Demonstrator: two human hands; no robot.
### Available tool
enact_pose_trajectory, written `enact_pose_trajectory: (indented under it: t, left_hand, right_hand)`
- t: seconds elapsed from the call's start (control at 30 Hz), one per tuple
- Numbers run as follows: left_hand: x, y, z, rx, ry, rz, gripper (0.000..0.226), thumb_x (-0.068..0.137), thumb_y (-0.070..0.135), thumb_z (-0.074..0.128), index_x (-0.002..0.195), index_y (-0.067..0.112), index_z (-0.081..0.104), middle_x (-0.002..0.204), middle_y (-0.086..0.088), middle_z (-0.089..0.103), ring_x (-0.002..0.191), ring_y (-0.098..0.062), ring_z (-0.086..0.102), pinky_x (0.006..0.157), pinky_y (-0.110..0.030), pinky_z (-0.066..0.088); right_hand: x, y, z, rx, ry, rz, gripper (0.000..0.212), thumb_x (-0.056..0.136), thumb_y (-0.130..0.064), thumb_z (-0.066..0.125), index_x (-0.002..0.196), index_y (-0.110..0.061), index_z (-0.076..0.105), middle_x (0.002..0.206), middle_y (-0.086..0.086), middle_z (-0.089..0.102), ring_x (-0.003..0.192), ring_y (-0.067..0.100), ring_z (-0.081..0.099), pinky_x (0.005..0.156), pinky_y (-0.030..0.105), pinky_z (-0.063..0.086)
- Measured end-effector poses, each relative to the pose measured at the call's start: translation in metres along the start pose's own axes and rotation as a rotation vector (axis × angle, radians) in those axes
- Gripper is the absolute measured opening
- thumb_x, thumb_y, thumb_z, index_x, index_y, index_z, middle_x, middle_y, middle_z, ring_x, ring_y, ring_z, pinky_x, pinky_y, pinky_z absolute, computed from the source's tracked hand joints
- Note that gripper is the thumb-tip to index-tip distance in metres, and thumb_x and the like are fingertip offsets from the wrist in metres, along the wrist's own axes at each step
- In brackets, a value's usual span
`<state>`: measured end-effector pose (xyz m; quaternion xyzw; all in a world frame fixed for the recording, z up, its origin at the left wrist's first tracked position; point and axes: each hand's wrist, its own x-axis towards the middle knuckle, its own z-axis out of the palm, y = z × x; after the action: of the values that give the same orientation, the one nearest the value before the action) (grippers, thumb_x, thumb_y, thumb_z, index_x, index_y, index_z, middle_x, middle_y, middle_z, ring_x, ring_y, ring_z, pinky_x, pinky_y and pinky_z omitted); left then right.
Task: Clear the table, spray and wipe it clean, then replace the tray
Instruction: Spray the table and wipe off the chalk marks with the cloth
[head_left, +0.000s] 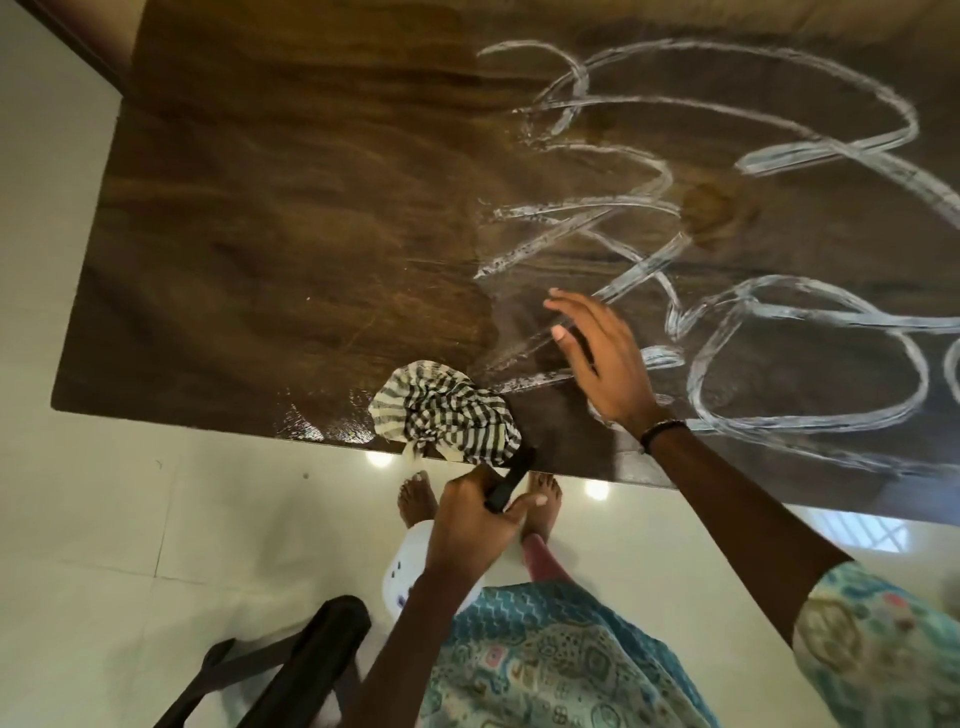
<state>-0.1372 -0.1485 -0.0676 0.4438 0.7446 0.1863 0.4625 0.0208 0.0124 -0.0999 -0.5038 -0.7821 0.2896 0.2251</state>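
While white foam streaks (810, 332) cover the cleared dark wood table (260, 234), my left hand (467, 525) grips a black-handled spray bottle (415, 566); right hand (597, 358) open w/ fingers spread, checked cloth (447, 415) untouched; wiping & tray left.

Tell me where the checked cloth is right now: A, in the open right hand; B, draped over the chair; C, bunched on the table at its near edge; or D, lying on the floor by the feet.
C: the checked cloth sits bunched on the table at its near edge, next to the left hand that grips a dark handle, while the right hand is open above the foam streaks.
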Motion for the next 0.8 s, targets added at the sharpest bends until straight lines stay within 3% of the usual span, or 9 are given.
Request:
enact_pose_trajectory:
  t: [0.07, 0.17, 0.27, 0.33, 0.43, 0.53, 0.57, 0.7, 0.8]
  left_hand:
    - [-0.002, 0.007, 0.010, 0.071, -0.006, 0.017, 0.035, 0.075, 0.041, 0.075, 0.071, 0.011, 0.058, 0.073, -0.007, 0.069, 0.061, -0.012, 0.048, 0.066, -0.013, 0.029]
    - [-0.001, 0.009, 0.024, 0.016, -0.040, -0.008, 0.036, 0.071, 0.043, 0.078, 0.069, 0.016, 0.053, 0.072, -0.007, 0.070, 0.064, -0.020, 0.059, 0.064, -0.022, 0.039]
    - [0.002, 0.006, 0.030, 0.009, -0.060, -0.022, 0.038, 0.069, 0.047, 0.077, 0.079, 0.015, 0.061, 0.068, -0.001, 0.068, 0.067, -0.020, 0.063, 0.063, -0.024, 0.044]
    - [0.003, 0.007, 0.028, 0.029, -0.026, -0.029, 0.036, 0.073, 0.046, 0.075, 0.074, 0.015, 0.057, 0.059, 0.006, 0.059, 0.058, -0.013, 0.056, 0.068, -0.026, 0.045]
    - [-0.001, 0.002, 0.016, 0.038, 0.015, -0.051, 0.041, 0.072, 0.046, 0.076, 0.063, 0.016, 0.049, 0.052, 0.011, 0.048, 0.052, -0.003, 0.044, 0.067, -0.014, 0.032]
    - [-0.003, -0.016, -0.002, -0.142, 0.131, -0.023, 0.048, 0.062, 0.061, 0.076, 0.060, 0.018, 0.055, 0.053, 0.006, 0.058, 0.059, -0.016, 0.056, 0.072, -0.037, 0.048]
    - [-0.005, -0.020, -0.009, -0.196, 0.179, -0.013, 0.044, 0.063, 0.058, 0.077, 0.063, 0.017, 0.060, 0.056, 0.005, 0.060, 0.060, -0.016, 0.057, 0.073, -0.037, 0.049]
    - [-0.009, -0.017, -0.039, -0.267, 0.275, 0.119, 0.019, 0.068, 0.029, 0.078, 0.072, 0.015, 0.065, 0.057, -0.006, 0.060, 0.051, -0.007, 0.051, 0.060, -0.015, 0.044]
    - [-0.007, -0.018, -0.051, -0.198, 0.272, 0.176, 0.026, 0.068, 0.027, 0.075, 0.073, 0.003, 0.065, 0.053, -0.001, 0.058, 0.050, -0.007, 0.052, 0.058, -0.007, 0.041]
  right_hand:
    - [0.002, 0.005, -0.006, -0.016, -0.014, -0.021, 0.034, 0.102, -0.028, 0.041, 0.133, -0.019, 0.052, 0.141, -0.003, 0.050, 0.124, 0.013, 0.049, 0.101, 0.034, 0.039]
    - [0.002, 0.012, -0.013, 0.001, 0.002, -0.003, 0.035, 0.102, -0.031, 0.039, 0.131, -0.018, 0.053, 0.139, -0.002, 0.051, 0.125, 0.013, 0.048, 0.102, 0.029, 0.035]
    - [0.001, 0.014, -0.019, 0.041, 0.048, 0.029, 0.035, 0.102, -0.030, 0.039, 0.129, -0.016, 0.055, 0.137, -0.001, 0.053, 0.124, 0.013, 0.048, 0.104, 0.029, 0.036]
    - [-0.002, 0.015, -0.019, 0.045, 0.053, 0.037, 0.033, 0.102, -0.028, 0.040, 0.129, -0.015, 0.055, 0.136, -0.001, 0.053, 0.124, 0.012, 0.048, 0.105, 0.031, 0.037]
    - [-0.006, 0.010, -0.008, 0.047, 0.029, 0.015, 0.033, 0.102, -0.028, 0.039, 0.129, -0.016, 0.055, 0.136, 0.000, 0.054, 0.124, 0.013, 0.048, 0.105, 0.035, 0.038]
    - [-0.009, -0.011, 0.022, 0.001, -0.065, -0.059, 0.037, 0.101, -0.029, 0.037, 0.130, -0.014, 0.055, 0.137, 0.003, 0.054, 0.122, 0.015, 0.049, 0.101, 0.040, 0.042]
    - [-0.011, -0.020, 0.038, -0.015, -0.125, -0.107, 0.039, 0.101, -0.031, 0.037, 0.131, -0.014, 0.054, 0.139, 0.004, 0.053, 0.125, 0.016, 0.048, 0.103, 0.041, 0.041]
    - [-0.022, -0.053, 0.100, -0.197, -0.423, -0.449, 0.051, 0.098, -0.045, 0.042, 0.144, -0.023, 0.041, 0.153, 0.003, 0.036, 0.143, 0.021, 0.024, 0.119, 0.040, 0.016]
    - [-0.026, -0.058, 0.115, -0.241, -0.450, -0.437, 0.051, 0.098, -0.045, 0.036, 0.144, -0.024, 0.041, 0.154, 0.003, 0.034, 0.145, 0.024, 0.021, 0.121, 0.038, 0.006]
